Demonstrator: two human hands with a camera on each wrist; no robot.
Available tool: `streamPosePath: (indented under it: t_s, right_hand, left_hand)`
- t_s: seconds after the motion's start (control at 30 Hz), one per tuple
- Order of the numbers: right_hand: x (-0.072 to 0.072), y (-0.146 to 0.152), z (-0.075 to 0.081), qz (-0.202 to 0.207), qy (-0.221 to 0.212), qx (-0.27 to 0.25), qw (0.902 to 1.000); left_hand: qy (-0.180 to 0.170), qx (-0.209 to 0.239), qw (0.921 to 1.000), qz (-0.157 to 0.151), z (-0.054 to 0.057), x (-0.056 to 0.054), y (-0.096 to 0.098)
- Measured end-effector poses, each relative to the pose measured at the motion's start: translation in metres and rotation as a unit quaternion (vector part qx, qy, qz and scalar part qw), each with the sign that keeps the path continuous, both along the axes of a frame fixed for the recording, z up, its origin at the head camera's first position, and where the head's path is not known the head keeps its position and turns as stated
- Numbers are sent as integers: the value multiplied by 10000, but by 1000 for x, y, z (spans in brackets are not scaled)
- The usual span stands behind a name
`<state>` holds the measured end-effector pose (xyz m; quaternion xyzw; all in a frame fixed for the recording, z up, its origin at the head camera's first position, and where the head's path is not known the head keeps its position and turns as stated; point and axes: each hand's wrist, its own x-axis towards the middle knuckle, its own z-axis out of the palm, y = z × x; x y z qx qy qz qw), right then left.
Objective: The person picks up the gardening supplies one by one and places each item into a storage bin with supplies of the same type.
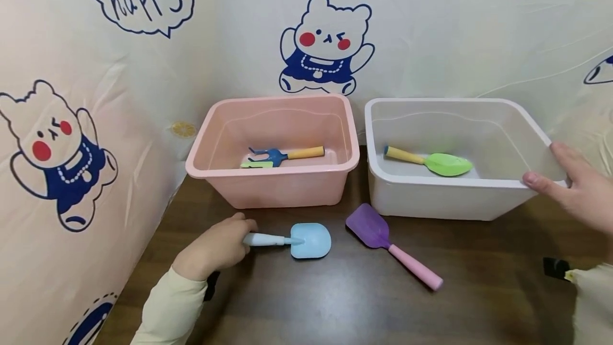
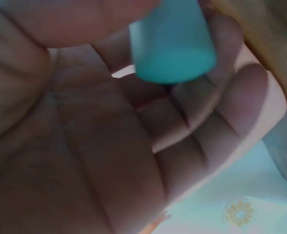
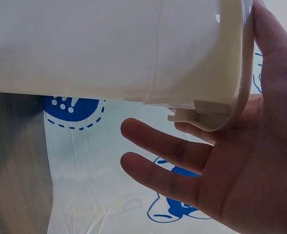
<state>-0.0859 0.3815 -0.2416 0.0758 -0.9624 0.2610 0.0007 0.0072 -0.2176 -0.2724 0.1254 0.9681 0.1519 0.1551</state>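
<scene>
My left hand [image 1: 217, 246] pinches the handle end of a light blue toy shovel [image 1: 311, 240], whose blade points right across the table. In the left wrist view the handle's butt [image 2: 175, 58] sits between thumb and fingers. At the white bin's [image 1: 445, 198] right end, my right hand [image 1: 581, 188] grips the rim with thumb and forefinger; in the right wrist view other fingers [image 3: 167, 151] extend below the rim. A purple shovel with a pink handle [image 1: 414, 266] lies on the table in front of the bins.
Left of the white bin stands a pink bin [image 1: 282, 188] holding a blue rake [image 1: 275, 156] with a yellow handle and a partly hidden green tool [image 1: 256, 164]. Inside the white bin lies a green trowel [image 1: 447, 164]. A printed cloth [image 1: 412, 31] hangs behind the dark wooden table [image 1: 297, 307].
</scene>
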Motion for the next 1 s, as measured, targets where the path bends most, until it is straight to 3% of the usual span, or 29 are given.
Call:
streamPosePath:
  t_s: [0.27, 0.57, 1.0]
  right_hand:
    - [-1, -1, 2, -2, 85, 228, 9997]
    - [1, 1, 1, 43, -61, 102, 9999]
    - [3, -1, 6, -66, -169, 265, 9995]
  left_hand:
    - [-257, 431, 9987, 38, 7, -3, -11]
    - [-268, 968, 9949, 26, 14, -4, -20]
    - [361, 1989, 9793, 141, 25, -6, -26]
